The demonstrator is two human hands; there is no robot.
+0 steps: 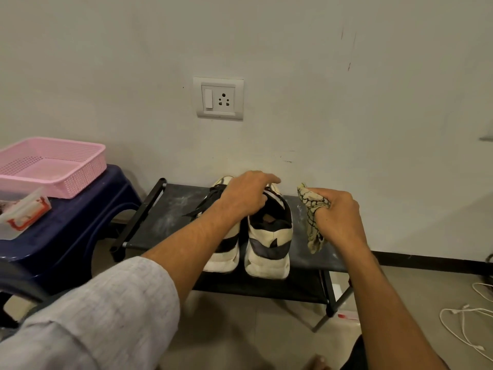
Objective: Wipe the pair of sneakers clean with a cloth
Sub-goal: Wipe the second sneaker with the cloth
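The pair of sneakers (pixel 266 241) is stood mid-bench (pixel 165 217), heels at the front edge; one tongue is gripped by the left hand (pixel 246 194); the cloth (pixel 312 209) is bunched in the right hand (pixel 340 217) alongside; the shoe should be steadied before wiping.

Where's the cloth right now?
In the head view, the patterned cloth is held in the right hand, just right of the right sneaker, over the black rack.
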